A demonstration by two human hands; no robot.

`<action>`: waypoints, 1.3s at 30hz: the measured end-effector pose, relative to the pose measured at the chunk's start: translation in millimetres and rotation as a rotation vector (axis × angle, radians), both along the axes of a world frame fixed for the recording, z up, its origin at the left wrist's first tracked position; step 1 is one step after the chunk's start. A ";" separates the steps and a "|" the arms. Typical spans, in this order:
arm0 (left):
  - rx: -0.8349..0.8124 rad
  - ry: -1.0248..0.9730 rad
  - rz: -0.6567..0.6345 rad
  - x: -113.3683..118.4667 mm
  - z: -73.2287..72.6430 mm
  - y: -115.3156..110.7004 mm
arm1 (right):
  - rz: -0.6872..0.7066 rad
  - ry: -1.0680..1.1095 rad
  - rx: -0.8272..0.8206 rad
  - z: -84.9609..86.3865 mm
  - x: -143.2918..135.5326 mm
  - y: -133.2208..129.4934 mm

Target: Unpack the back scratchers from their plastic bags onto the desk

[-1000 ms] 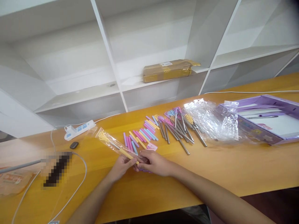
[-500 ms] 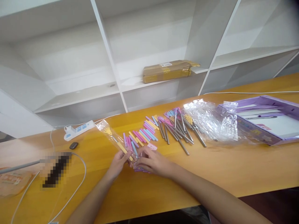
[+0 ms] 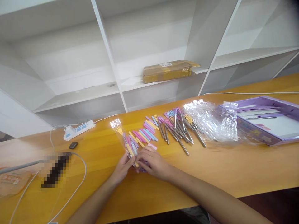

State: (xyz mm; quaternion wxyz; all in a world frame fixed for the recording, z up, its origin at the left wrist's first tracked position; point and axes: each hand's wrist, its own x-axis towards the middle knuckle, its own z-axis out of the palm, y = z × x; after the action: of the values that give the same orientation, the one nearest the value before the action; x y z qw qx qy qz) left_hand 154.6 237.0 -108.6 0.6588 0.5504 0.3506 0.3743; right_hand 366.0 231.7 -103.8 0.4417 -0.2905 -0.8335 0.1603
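A yellow back scratcher [image 3: 119,130] with a metal shaft lies inside a clear plastic bag, its hand-shaped head pointing away from me. Closed around its handle end is my left hand [image 3: 125,165]. My right hand [image 3: 153,163] pinches at the near end of the bag, fingertips touching it beside my left thumb; the exact grip is partly hidden. Under the right hand some purple printed pieces peek out. Just beyond the hands lie several pink, yellow, purple and blue handle tubes [image 3: 140,136]. To their right is a pile of back scratchers [image 3: 175,124] with bare metal shafts.
Clear plastic bags [image 3: 210,121] are heaped right of the pile, against a purple box [image 3: 263,137] holding flat items. A power strip [image 3: 79,130], a small black object [image 3: 73,145] and cables lie at left. A taped carton [image 3: 168,72] sits on the white shelf behind.
My left hand has shifted right with the bagged yellow back scratcher, which now stands at a steeper angle and closer to the tubes. My right hand has barely moved.
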 end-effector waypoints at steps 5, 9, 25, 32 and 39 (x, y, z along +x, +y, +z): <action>0.008 -0.030 -0.051 -2.5 -5.3 1.6 | -0.021 0.008 0.005 -4.6 0.6 3.2; 0.051 0.043 -0.017 -1.4 -2.3 1.9 | -0.058 0.040 0.001 -9.0 -0.4 4.8; 0.030 0.076 -0.016 -7.0 0.0 -0.5 | 0.047 0.232 -0.674 -2.6 -0.1 2.4; 0.016 0.059 -0.065 -5.4 -2.8 0.8 | 0.145 0.174 -0.603 5.4 -1.3 -2.8; 0.008 0.121 -0.036 -1.6 5.3 -0.4 | -0.002 0.081 -0.486 -0.5 0.5 -0.9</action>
State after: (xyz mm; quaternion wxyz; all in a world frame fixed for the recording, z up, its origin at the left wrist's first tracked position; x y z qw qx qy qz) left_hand 152.9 236.6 -103.3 0.6407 0.5810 0.3785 0.3297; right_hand 366.5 230.9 -104.3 0.3920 -0.3821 -0.7520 0.3671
